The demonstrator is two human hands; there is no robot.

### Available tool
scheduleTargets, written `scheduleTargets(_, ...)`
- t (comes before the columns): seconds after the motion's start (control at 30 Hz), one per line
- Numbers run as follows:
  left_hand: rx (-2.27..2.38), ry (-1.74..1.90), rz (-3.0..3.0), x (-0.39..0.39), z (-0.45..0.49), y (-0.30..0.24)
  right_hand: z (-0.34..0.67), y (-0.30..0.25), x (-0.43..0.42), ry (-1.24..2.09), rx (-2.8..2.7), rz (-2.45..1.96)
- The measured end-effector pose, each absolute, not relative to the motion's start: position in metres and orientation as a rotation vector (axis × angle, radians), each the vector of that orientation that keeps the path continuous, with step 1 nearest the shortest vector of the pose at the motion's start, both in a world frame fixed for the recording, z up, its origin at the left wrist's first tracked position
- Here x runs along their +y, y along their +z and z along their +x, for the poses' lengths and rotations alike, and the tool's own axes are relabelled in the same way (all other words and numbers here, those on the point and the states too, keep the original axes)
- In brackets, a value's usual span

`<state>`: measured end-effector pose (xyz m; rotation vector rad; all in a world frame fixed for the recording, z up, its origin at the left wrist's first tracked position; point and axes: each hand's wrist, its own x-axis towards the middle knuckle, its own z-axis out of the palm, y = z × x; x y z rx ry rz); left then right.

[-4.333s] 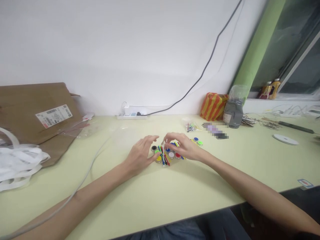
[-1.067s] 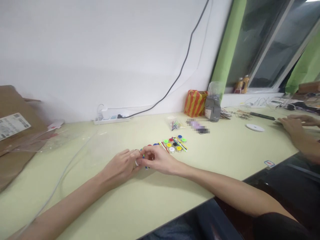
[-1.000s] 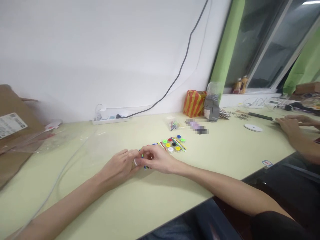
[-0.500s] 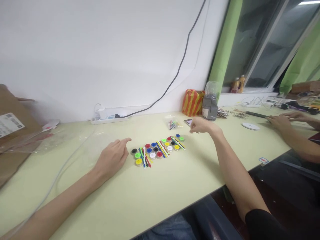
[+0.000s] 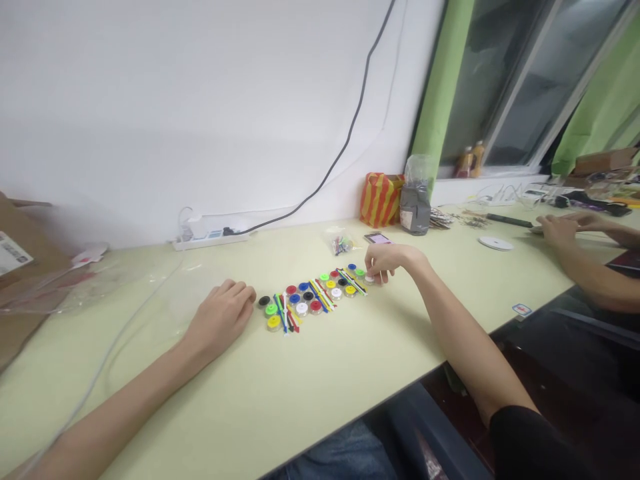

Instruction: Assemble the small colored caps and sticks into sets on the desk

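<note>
At the right end of a row of small round pieces, my right hand [image 5: 384, 261] pinches a white-topped round piece [image 5: 369, 280] at table level. Its fingers point down and partly cover that piece. My left hand [image 5: 227, 308] rests on the table with curled fingers, beside the black-topped round piece [image 5: 264, 301], and nothing shows in it. Between the hands stand several clear-based round pieces with coloured tops, such as a yellow-topped one [image 5: 274, 323] and a red-topped one [image 5: 315, 307]. Bundles of thin coloured plastic arrows [image 5: 323, 295] lie slantwise among them.
Behind the row are a clear bag of small parts [image 5: 341, 244] and a phone [image 5: 379, 238]. A power strip [image 5: 210, 240] runs along the wall. Striped bag [image 5: 379, 200], grey bag [image 5: 415, 208] and white disc [image 5: 495, 243] stand farther right, near another person's hands [image 5: 560, 230]. Cardboard [image 5: 30, 280] is left.
My right hand has come down from above the phone to the row's right end, where a white-topped piece now shows at its fingertips. My left index finger, stretched out before, is now curled.
</note>
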<state>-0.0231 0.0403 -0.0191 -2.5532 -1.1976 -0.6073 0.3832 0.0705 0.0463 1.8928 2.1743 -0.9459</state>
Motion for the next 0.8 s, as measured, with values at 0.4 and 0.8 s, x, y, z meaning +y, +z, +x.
scheduleTargets(0.4, -1.194, -0.610, -2.577, 0.041, -0.023, -0.021, 0.383, 0.030, 0.084, -0.448, 2.436, 2.249)
scheduleTargets(0.8, -1.210, -0.568, -2.576, 0.035, -0.021, -0.021, 0.371, -0.032, 0.126, -0.091, 2.489, 2.752)
